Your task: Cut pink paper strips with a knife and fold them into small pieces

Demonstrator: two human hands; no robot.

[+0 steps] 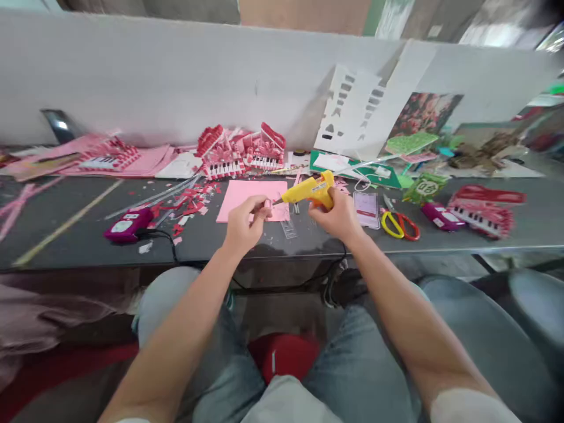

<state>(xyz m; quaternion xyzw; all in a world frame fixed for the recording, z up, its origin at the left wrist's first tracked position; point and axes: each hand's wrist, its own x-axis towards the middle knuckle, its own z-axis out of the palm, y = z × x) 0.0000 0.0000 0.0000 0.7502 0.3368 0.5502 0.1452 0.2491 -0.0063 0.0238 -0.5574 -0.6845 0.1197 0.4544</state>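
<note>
Glue gun [305, 189] in right fingers [319, 215], long axis leftward, nozzle-first; left fingers [256, 204] round apparently pink scrap [268, 204].

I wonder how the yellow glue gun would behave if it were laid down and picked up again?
The yellow glue gun looks like moulded plastic, so it is probably stiff. It seems fairly light, since the right hand alone holds it up. With its slim barrel and angled grip, it would likely tip onto its side if set down.

Yellow glue gun [305, 190] points at pink piece [267, 203].
</note>
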